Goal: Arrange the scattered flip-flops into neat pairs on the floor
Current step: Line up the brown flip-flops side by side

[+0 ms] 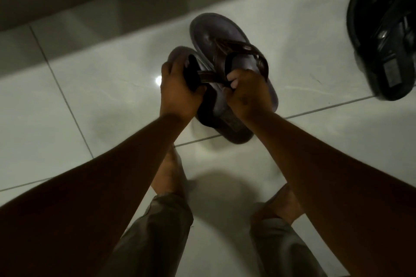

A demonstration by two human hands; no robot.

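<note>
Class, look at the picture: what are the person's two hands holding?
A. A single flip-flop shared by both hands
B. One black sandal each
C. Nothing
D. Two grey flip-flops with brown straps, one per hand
D: the left hand and right hand each grip one of the grey flip-flops by its brown straps, while the black sandals lie untouched on the floor.

Both bare forearms reach forward and slightly inward from the lower corners of the view, so the two hands come close together near the middle. The left hand (177,87) is turned with its back to the camera, the fingers curled down and closed around a dark strap, the thumb on the right side. The right hand (247,92) is also closed, its fingertips (233,81) pinching a strap, knuckles up. Below the arms two bare feet and trouser legs show.
</note>
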